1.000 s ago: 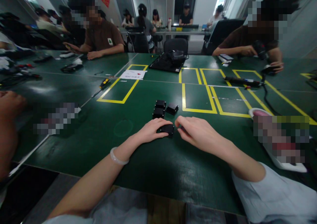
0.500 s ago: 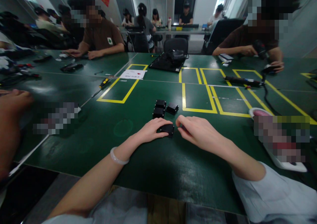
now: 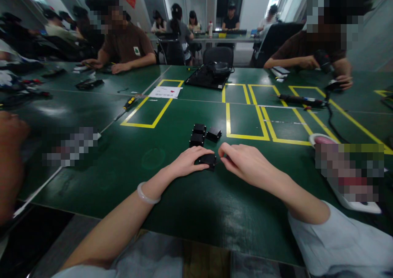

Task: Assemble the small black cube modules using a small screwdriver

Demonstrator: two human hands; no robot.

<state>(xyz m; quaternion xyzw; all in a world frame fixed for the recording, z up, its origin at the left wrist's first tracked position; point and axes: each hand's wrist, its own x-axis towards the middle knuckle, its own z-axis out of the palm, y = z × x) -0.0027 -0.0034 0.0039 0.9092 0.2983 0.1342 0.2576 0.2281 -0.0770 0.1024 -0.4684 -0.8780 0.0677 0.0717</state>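
Note:
My left hand, with a pale bracelet on its wrist, has thumb and fingers around a small black block on the green table. Just right of that block is my right hand, its thumb and fingertips curled together; whatever they pinch, if anything, is too small to make out. Beyond my left hand two more black blocks stand in a row, the far one and the near one. Another black block sits at an angle to their right.
Yellow tape rectangles mark the table. A yellow-black screwdriver and a white paper lie left of centre. A white tray is at right. Two people sit across; another person's arm is at far left.
My hands and the blocks show almost no movement. The other person's arm at the far left has drawn back a little to the left.

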